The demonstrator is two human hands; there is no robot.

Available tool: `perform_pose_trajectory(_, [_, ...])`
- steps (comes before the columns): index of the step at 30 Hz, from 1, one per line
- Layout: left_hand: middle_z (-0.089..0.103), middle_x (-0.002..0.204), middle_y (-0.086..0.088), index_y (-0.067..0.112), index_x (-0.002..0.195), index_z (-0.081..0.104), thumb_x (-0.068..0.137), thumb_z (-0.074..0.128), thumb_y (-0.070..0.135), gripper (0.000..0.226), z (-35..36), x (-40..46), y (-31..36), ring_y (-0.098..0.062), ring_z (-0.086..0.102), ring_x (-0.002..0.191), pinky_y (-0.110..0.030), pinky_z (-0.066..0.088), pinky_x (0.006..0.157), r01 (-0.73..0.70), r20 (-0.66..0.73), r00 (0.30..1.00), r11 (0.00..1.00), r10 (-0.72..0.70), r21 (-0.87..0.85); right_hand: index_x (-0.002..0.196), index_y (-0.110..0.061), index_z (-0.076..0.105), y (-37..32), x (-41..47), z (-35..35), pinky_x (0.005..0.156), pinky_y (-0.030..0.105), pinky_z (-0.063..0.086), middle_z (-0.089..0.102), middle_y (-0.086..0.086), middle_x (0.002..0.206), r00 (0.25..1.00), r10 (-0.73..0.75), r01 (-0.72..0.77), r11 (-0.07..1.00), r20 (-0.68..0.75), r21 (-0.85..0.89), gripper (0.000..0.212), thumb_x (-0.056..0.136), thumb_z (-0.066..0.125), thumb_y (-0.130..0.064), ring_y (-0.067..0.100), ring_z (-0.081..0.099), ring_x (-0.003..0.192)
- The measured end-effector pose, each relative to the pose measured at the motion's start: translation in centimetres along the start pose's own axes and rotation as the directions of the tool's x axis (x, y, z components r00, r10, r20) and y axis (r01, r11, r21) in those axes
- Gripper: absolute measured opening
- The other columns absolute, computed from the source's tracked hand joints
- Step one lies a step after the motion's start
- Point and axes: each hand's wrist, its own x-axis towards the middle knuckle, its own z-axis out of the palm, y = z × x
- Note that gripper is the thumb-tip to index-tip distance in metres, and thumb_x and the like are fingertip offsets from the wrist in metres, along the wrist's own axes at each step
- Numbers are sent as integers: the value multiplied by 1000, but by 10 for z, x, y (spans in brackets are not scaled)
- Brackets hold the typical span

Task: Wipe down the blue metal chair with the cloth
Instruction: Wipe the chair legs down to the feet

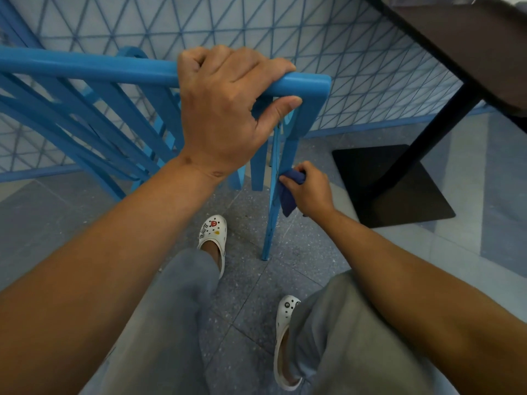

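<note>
Blue metal chair [85,67] is standing on the tiled floor, its top rail being gripped by the left hand [228,109] while the right hand [309,191] is clutching the dark cloth [289,192] against a rear leg, suggesting wiping is midway, with much of the frame probably remaining.

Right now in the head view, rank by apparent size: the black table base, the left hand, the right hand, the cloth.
1. Black table base
2. Left hand, enlarged by nearness to the camera
3. Right hand
4. Cloth, partly hidden in the right hand's grip against the chair leg
</note>
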Motion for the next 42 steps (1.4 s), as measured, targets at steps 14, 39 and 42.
perform_pose_trajectory(14, [72,101,12,30,115,74,98,58,59,37,0,3,4,-19,63,90,-39,31,86,-26,-10,1000,999,26,-22,94,-25,52,-8,16,-19,70,47,57,64,-6,87,988,-67,95,972,138,-214,34,89,70,-53,15,62,78])
perform_pose_trajectory(39, [62,131,20,23,139,59,98,54,-2,48,80,-160,5,7,53,127,-24,39,115,840,828,454,467,-329,-275,99,-23,62,17,2,-32,76,46,56,68,-8,91,971,-199,212,974,135,-83,25,89,74,-42,15,66,87])
perform_pose_trajectory(42, [69,103,24,29,109,73,95,66,16,20,90,-158,-3,15,61,99,-14,48,97,855,762,423,495,-490,-157,92,-22,55,12,17,-11,68,45,54,64,-9,82,988,-151,153,986,44,-65,36,85,74,-51,15,63,79])
